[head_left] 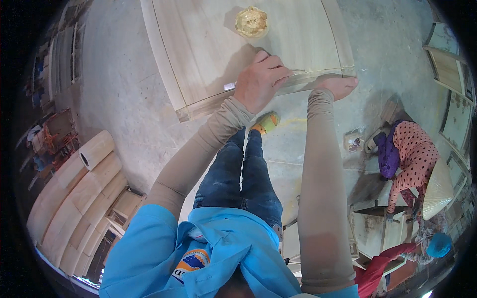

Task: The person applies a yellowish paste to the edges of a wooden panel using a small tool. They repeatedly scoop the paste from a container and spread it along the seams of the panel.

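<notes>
A pale wooden piece with a broad panel and framed edges stands in front of me. My left hand is closed over its near edge. It grips a slim tool whose shiny end shows left of the hand, while a thin tip points right along the edge. The tool's middle is hidden by the fingers. At the near right corner, my right hand rests against the edge; its fingers are mostly hidden behind the wood. A small round container of cream-coloured paste sits on the panel beyond my left hand.
On the right, a person in a conical hat bends over wooden furniture, beside another person in a red sleeve. Stacked wooden pieces lie at left. More wooden panels line the far right. Concrete floor surrounds the piece.
</notes>
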### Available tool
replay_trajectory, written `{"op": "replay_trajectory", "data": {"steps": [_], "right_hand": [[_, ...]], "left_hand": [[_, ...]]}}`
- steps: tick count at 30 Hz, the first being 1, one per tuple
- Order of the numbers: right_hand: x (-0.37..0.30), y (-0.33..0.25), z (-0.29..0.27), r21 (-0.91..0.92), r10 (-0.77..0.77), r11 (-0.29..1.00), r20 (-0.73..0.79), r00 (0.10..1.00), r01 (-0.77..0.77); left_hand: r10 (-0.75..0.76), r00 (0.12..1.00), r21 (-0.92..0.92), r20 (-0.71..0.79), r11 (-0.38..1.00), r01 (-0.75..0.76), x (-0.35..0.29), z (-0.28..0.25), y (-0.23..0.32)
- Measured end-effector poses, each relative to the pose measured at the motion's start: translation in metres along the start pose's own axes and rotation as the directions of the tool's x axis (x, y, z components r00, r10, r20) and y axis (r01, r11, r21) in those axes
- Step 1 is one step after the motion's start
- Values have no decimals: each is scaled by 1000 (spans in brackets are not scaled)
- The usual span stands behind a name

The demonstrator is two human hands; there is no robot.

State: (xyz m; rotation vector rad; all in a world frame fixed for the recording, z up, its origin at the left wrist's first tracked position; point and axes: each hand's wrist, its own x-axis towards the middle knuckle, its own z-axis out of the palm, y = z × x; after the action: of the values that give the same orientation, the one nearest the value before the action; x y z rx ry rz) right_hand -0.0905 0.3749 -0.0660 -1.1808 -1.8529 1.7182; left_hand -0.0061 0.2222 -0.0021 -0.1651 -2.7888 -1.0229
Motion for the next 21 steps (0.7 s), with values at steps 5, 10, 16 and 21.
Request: {"op": "replay_trajectory", "data": {"steps": [5,10,16,21], "right_hand": [[-6,-5,2,13,57,998,2,998,-57],[-6,-9,0,-25,43,999,-2,999,-43],[-9,-10,0,-8,45,999,19,999,-45],[-9,-11,2,16,27,999,7,1000,-27]], "left_hand": [[104,994,128,35,986,-108,-3,7,-3],[63,992,52,108,996,-69,0,-1,2],[27,996,16,83,999,-28,0,4,0],[51,996,-13,68,999,-50,8,1,-5]]}}
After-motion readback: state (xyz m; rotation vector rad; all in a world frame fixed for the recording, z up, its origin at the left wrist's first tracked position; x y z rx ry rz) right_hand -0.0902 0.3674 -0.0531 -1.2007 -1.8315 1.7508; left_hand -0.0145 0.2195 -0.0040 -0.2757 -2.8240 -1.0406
